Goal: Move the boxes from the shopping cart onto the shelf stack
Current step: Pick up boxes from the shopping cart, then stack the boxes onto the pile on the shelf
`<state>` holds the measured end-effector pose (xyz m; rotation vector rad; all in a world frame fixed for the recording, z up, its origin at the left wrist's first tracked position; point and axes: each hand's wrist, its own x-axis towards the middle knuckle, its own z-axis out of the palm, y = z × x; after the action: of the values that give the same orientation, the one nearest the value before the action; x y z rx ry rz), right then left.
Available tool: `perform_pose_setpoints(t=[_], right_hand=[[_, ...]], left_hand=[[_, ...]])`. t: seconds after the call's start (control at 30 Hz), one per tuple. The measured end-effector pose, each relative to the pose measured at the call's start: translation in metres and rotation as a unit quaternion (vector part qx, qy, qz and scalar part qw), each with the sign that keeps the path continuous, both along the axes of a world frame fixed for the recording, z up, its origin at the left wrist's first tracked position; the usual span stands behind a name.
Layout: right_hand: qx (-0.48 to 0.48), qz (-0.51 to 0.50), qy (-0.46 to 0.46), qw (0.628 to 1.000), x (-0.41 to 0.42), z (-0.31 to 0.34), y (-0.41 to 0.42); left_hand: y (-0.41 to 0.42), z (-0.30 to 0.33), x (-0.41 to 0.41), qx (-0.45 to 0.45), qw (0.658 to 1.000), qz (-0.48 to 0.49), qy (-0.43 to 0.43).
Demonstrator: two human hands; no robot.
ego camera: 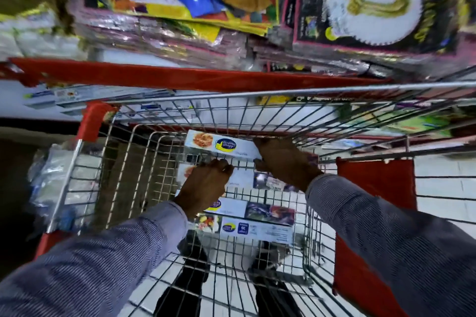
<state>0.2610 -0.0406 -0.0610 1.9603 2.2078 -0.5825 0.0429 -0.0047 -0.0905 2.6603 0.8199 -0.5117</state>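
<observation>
Several long white boxes with blue logos and food pictures lie in the wire shopping cart (123,162). The farthest box (219,145) is lifted at the cart's far side. My left hand (206,183) grips its near long edge. My right hand (286,162) is closed over its right end. Another box (240,180) lies under my hands. Nearer me lie two more, one with a dark picture (257,210) and one showing a "30" label (257,230). Beyond the cart, a shelf with a red edge (180,76) holds flat packets.
Stacks of party packets in plastic (180,33) and a black pack with a gold "0" balloon (373,0) fill the upper shelf. Red cart corner guards (92,121) and a red side panel (373,188) frame the basket. White tiled floor and my dark shoes (190,278) show below.
</observation>
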Motion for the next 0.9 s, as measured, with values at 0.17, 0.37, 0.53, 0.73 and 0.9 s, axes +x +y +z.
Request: perform_pose_setpoints(t=[0.17,0.37,0.53,0.73,0.9], right_hand=[[-0.005,0.016,0.022,1.000,-0.009,0.058,0.003],[0.073,0.046,0.060,0.994,-0.009,0.204,0.014],[0.140,0.053,0.053,0.987,-0.004,0.346,0.026],[0.201,0.049,0.026,0.978,-0.003,0.498,0.031],[0.267,0.045,-0.026,0.962,0.011,0.561,0.044]], left_hand=[[0.001,0.079,-0.011,-0.005,0.999,-0.024,-0.044],[0.009,0.246,-0.016,0.060,0.989,-0.003,-0.134],[0.018,0.375,-0.022,0.106,0.973,0.042,-0.201],[0.032,0.508,-0.018,0.152,0.955,0.036,-0.251],[0.054,0.574,-0.008,0.163,0.946,0.050,-0.277]])
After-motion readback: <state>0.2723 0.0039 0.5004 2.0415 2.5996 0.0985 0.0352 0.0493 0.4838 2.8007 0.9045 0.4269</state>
